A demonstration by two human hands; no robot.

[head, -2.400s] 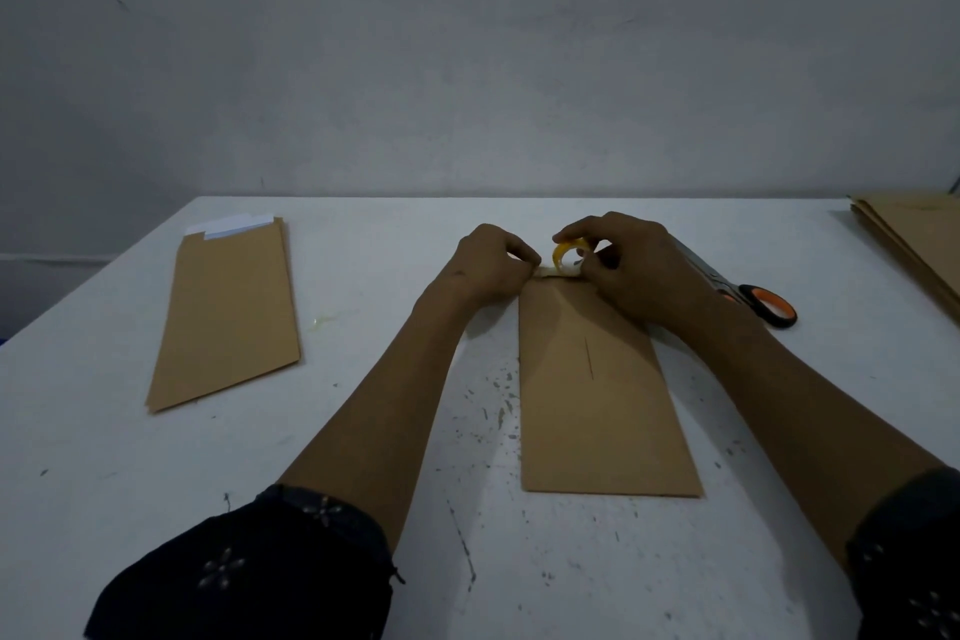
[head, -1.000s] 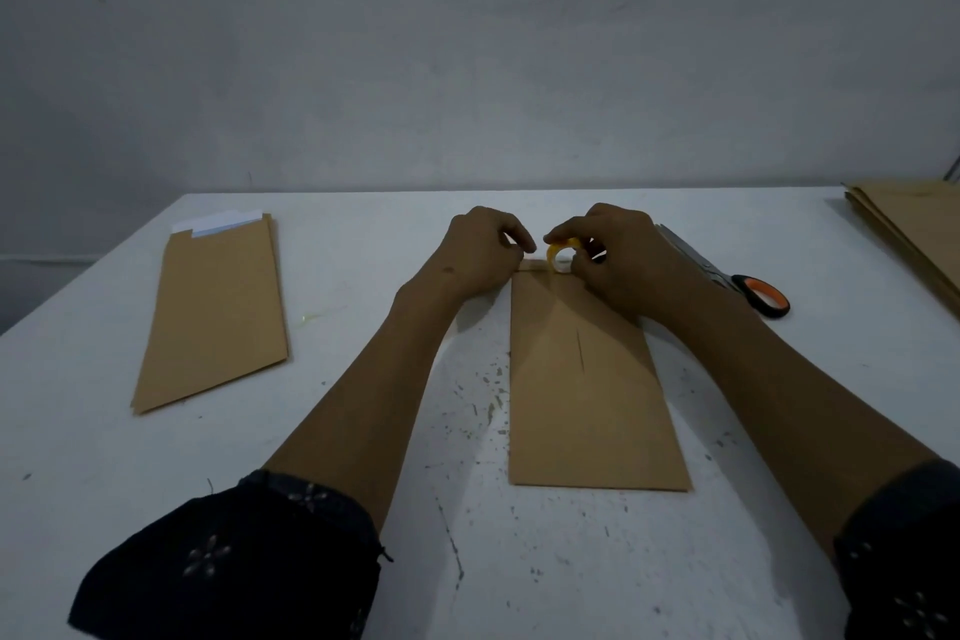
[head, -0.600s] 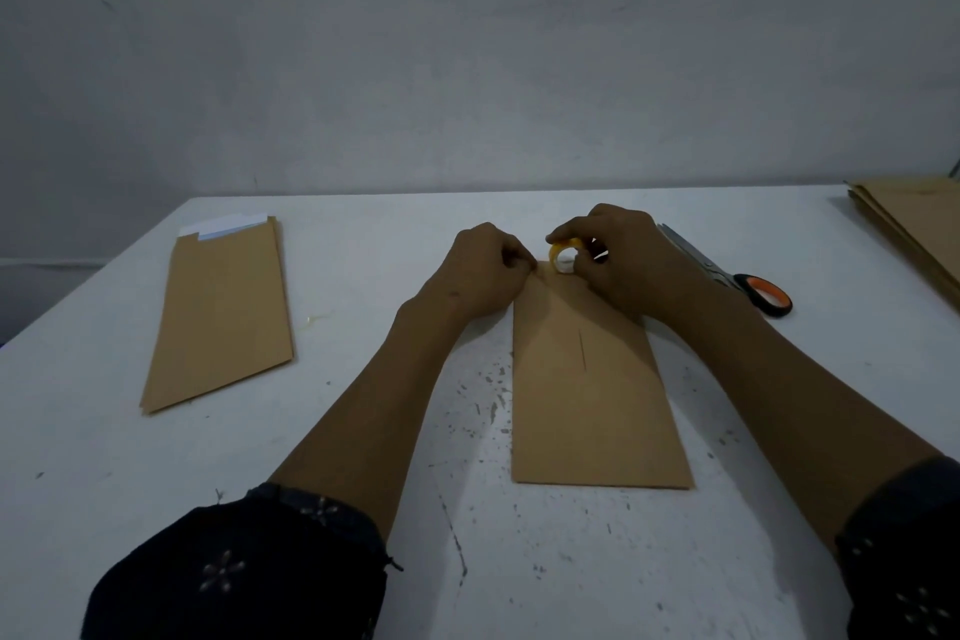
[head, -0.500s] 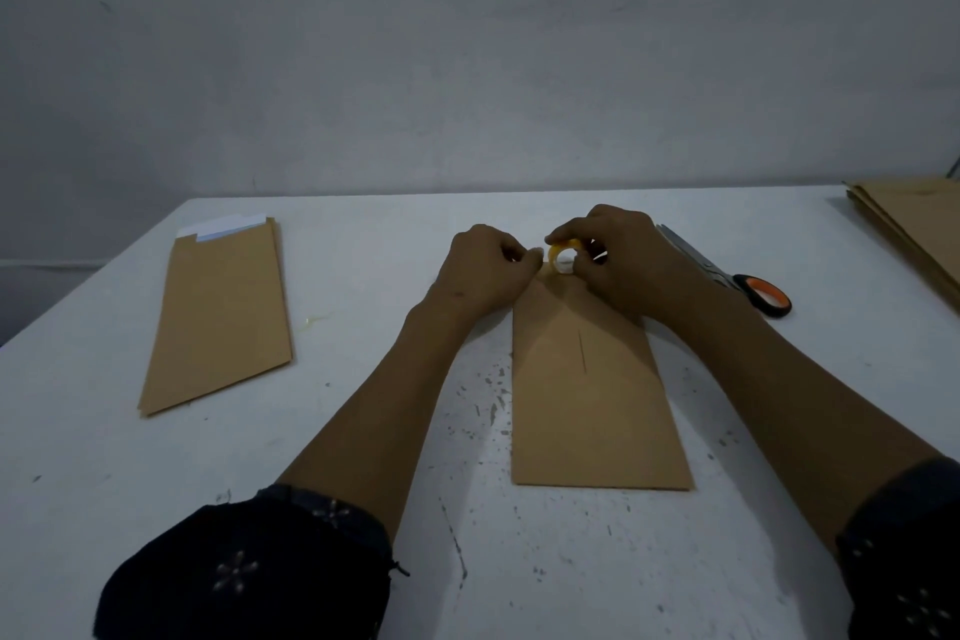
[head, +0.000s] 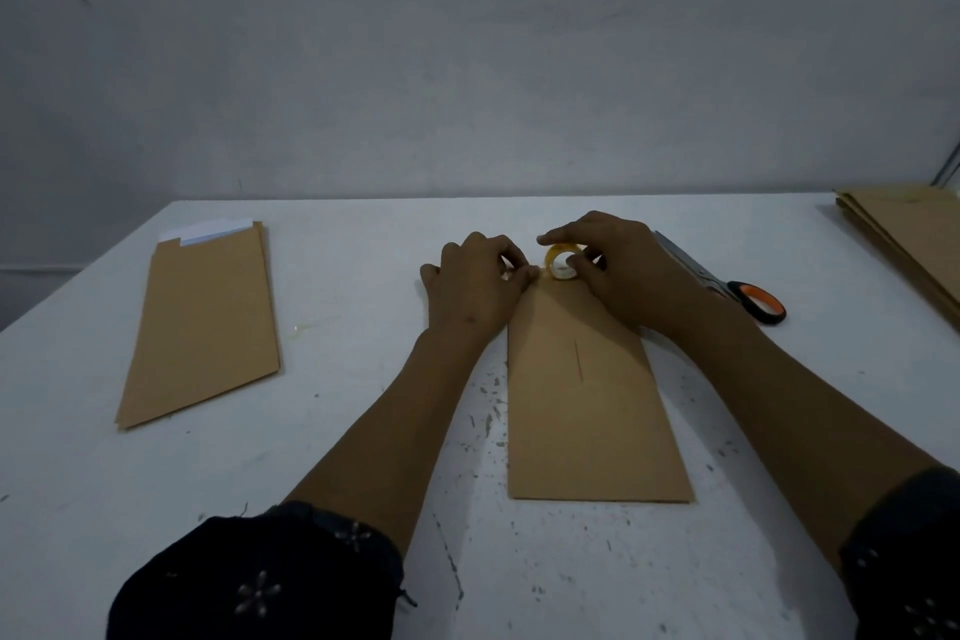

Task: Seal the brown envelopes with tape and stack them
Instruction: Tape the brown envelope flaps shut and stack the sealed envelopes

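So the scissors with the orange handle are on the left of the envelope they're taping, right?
Not quite. The head view shows the scissors with the orange handle lying to the right of the envelope being taped, behind the right hand, not on the left.

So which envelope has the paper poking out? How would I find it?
Start at the white table and look to its left side, away from both hands. A brown envelope lies there flat by itself. White paper sticks out of its far end, while the envelope in the middle shows none and has hands at its top.
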